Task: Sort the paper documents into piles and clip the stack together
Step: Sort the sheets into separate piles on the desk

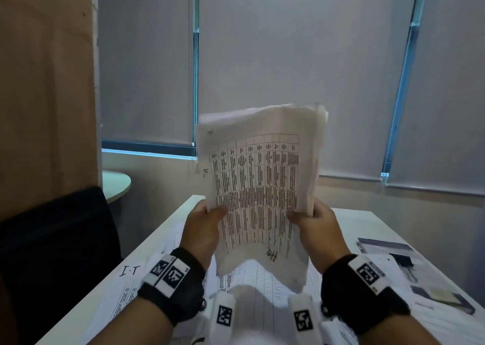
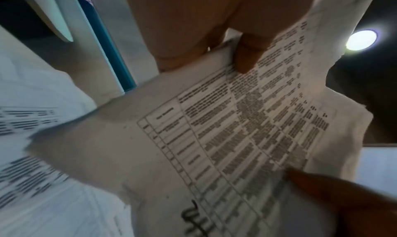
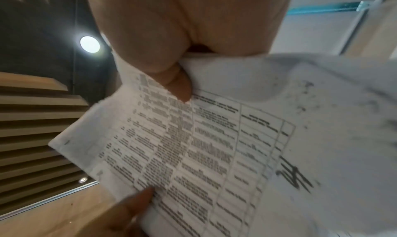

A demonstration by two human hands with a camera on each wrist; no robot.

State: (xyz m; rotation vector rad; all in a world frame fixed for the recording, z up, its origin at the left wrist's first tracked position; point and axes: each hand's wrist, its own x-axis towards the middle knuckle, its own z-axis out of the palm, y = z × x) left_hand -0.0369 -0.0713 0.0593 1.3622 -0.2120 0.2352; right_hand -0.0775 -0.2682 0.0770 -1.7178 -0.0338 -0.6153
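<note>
A stack of printed paper documents point(image 1: 258, 176) with a table of text and a handwritten mark near its lower edge stands upright above the white table point(image 1: 367, 221). My left hand point(image 1: 207, 220) grips its left edge, thumb on the front sheet. My right hand point(image 1: 311, 222) grips the right edge the same way. In the left wrist view my left thumb point(image 2: 247, 57) presses the printed stack point(image 2: 214, 138). The right wrist view shows my right thumb point(image 3: 178, 86) on the top sheet point(image 3: 204, 147). The stack's lower edge curls loosely above the table.
More printed sheets lie flat under my wrists, one marked "I.T" point(image 1: 131, 270). At the right lie other documents and a black binder clip point(image 1: 401, 258). A black chair point(image 1: 57, 239) and a brown board point(image 1: 47, 82) stand at the left; window blinds behind.
</note>
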